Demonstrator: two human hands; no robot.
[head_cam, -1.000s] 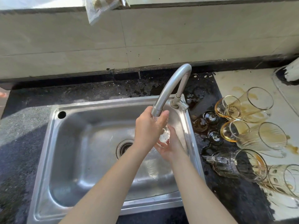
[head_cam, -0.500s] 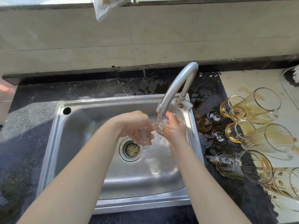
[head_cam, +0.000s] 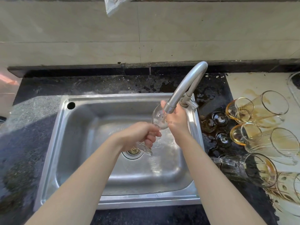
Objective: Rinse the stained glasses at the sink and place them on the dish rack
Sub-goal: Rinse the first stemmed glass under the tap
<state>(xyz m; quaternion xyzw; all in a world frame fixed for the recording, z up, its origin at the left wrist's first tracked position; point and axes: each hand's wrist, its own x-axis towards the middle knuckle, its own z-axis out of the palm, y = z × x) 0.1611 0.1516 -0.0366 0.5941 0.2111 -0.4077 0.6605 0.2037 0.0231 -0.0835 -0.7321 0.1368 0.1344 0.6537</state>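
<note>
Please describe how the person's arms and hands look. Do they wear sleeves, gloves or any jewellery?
Both arms are bare as far as the picture shows: no sleeve covers the left forearm or the right forearm. The left hand and the right hand wear no gloves. No watch, bracelet or ring shows on the sides that face the camera.

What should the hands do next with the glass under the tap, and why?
Probably roll the wine glass a little under the tap, so the water reaches all round the inside. The left hand grips its stem, the right hand cups its bowl, and the tilted bowl sits right at the spout, where water seems to splash on one side.
</note>
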